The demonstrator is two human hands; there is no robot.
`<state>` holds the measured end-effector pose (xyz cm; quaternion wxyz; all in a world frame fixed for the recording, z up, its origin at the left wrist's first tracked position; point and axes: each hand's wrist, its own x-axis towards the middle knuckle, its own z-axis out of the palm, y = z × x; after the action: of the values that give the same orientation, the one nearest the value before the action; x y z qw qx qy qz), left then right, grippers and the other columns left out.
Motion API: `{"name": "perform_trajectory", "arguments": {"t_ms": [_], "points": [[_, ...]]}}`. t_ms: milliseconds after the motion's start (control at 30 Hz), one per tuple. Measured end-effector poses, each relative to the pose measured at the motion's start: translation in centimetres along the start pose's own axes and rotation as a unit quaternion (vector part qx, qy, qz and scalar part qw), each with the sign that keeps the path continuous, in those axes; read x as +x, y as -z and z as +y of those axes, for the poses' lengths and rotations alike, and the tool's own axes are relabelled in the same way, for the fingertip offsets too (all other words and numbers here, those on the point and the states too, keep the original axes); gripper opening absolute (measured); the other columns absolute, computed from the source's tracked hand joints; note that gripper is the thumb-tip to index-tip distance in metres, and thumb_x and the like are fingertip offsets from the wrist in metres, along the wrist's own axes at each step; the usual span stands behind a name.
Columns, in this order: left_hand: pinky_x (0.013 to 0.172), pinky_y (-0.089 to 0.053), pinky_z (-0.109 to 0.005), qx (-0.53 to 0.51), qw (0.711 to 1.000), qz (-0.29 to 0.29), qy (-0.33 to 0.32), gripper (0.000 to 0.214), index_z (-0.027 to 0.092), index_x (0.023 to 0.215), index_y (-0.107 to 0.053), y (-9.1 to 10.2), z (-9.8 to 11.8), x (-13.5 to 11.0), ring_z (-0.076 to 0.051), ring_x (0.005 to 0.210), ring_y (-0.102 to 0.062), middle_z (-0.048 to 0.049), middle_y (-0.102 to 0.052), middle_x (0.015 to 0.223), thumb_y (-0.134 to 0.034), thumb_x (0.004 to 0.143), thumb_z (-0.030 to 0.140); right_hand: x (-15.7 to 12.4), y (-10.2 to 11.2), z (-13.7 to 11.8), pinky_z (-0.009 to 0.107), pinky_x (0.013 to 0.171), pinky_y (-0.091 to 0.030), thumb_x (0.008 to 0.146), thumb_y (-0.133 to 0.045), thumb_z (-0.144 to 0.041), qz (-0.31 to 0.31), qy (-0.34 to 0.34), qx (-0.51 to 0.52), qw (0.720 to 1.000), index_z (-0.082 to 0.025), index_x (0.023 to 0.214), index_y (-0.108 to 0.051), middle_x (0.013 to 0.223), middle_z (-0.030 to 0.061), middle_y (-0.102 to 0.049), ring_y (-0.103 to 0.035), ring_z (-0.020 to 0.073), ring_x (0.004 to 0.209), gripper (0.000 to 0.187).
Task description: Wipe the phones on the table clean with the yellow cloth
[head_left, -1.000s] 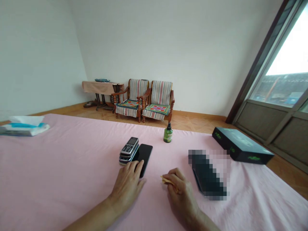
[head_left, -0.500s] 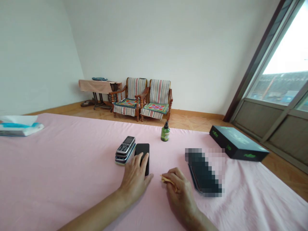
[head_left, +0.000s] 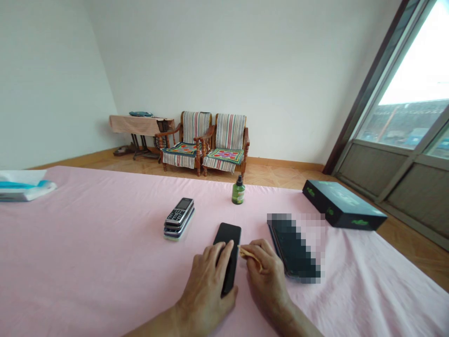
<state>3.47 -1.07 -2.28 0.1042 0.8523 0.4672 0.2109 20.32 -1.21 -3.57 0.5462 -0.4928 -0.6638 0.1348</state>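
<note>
Where it shows, smartphone (head_left: 230, 233) looks blk, rect., w/ rounded corners.

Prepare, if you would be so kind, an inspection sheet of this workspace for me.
Surface: pink sheet, wrinkled at right.
Things at hand: black phone, folded yellowish cloth.
Clutter: phone stack, green bottle, dark box, tissue pack cut off by the picture's edge, pixelated dark object.
Hands: left hand over the black phone; right hand pinching the yellowish cloth beside it.
Cables: nothing seen.
Surroundings: two draped wooden chairs, covered table, white walls, window.
</note>
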Motion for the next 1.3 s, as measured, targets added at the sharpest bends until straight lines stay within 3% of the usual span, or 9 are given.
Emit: {"name": "perform_trajectory", "arguments": {"t_ms": [133,200,333,467,733,933,1167,1300], "points": [[0.11,-0.034,-0.043,-0.104,0.992,-0.055,-0.051,0.087,0.024,0.145,-0.033,0.7,1.1,-1.5,-0.03,0.129,-0.04,-0.0102,-0.042,0.143,-0.073,0.068,0.018,0.0,0.3,0.4,0.024,0.064,-0.049,0.081,-0.045,-0.005,0.02,-0.014,-0.008,1.0,-0.022,0.094,-0.071,0.086,0.0042,-0.061,-0.061,0.0161,0.076,0.033],[0.109,-0.036,-0.041,-0.141,0.987,-0.064,-0.044,0.076,0.022,0.137,-0.043,1.5,0.9,-1.8,-0.028,0.126,-0.044,-0.0097,-0.046,0.138,-0.075,0.069,0.017,0.0,0.4,0.7,0.025,0.065,-0.049,0.081,-0.046,-0.007,0.042,-0.016,-0.02,0.999,-0.022,0.095,-0.071,0.087,0.0042,-0.062,-0.062,0.0166,0.077,0.033],[0.096,-0.048,-0.037,-0.162,0.983,-0.076,-0.045,0.037,0.02,0.104,-0.063,2.6,-0.2,-1.9,-0.025,0.108,-0.056,-0.0062,-0.061,0.112,-0.076,0.07,0.011,0.5,0.5,1.7,0.027,0.069,-0.05,0.083,-0.048,-0.011,0.087,-0.029,-0.05,0.995,-0.022,0.095,-0.071,0.088,0.0044,-0.064,-0.063,0.0174,0.079,0.029],[0.096,-0.048,-0.037,-0.158,0.981,-0.08,-0.075,0.038,0.021,0.106,-0.065,2.5,-1.1,-2.0,-0.024,0.107,-0.058,-0.0056,-0.062,0.114,-0.077,0.072,0.009,1.9,0.5,2.6,0.028,0.07,-0.051,0.083,-0.051,-0.016,0.093,-0.056,-0.095,0.99,-0.019,0.092,-0.071,0.085,0.0052,-0.066,-0.064,0.0186,0.077,0.022],[0.096,-0.049,-0.037,-0.157,0.979,-0.094,-0.089,0.041,0.022,0.108,-0.065,2.5,-1.4,-1.8,-0.025,0.106,-0.057,-0.0057,-0.061,0.116,-0.079,0.072,0.009,4.2,-0.6,4.3,0.027,0.063,-0.046,0.079,-0.05,-0.011,0.014,-0.06,-0.145,0.988,-0.018,0.075,-0.072,0.073,0.0055,-0.064,-0.061,0.0184,0.068,0.024],[0.095,-0.049,-0.038,-0.168,0.977,-0.102,-0.084,0.04,0.019,0.106,-0.065,2.7,-1.1,-1.9,-0.024,0.104,-0.057,-0.006,-0.061,0.113,-0.079,0.071,0.006,3.6,-0.3,4.7,0.028,0.065,-0.045,0.084,-0.044,-0.008,-0.061,-0.024,-0.156,0.986,-0.016,0.082,-0.073,0.077,0.0071,-0.059,-0.057,0.0182,0.071,0.03],[0.095,-0.048,-0.038,-0.173,0.976,-0.103,-0.08,0.041,0.017,0.106,-0.065,2.7,-1.0,-1.7,-0.024,0.106,-0.057,-0.0062,-0.06,0.114,-0.08,0.07,0.005,0.6,1.4,2.1,0.031,0.073,-0.048,0.086,-0.038,-0.002,-0.149,0.01,-0.15,0.977,-0.017,0.108,-0.066,0.093,0.0085,-0.055,-0.057,0.0193,0.083,0.039],[0.096,-0.048,-0.038,-0.176,0.976,-0.103,-0.082,0.04,0.017,0.106,-0.065,2.6,-1.1,-1.6,-0.024,0.107,-0.056,-0.0066,-0.06,0.113,-0.079,0.07,0.005,-1.3,2.3,-0.3,0.034,0.077,-0.049,0.082,-0.038,0.002,-0.193,-0.002,-0.158,0.968,-0.018,0.112,-0.062,0.097,0.0093,-0.054,-0.055,0.0213,0.089,0.043]]}}
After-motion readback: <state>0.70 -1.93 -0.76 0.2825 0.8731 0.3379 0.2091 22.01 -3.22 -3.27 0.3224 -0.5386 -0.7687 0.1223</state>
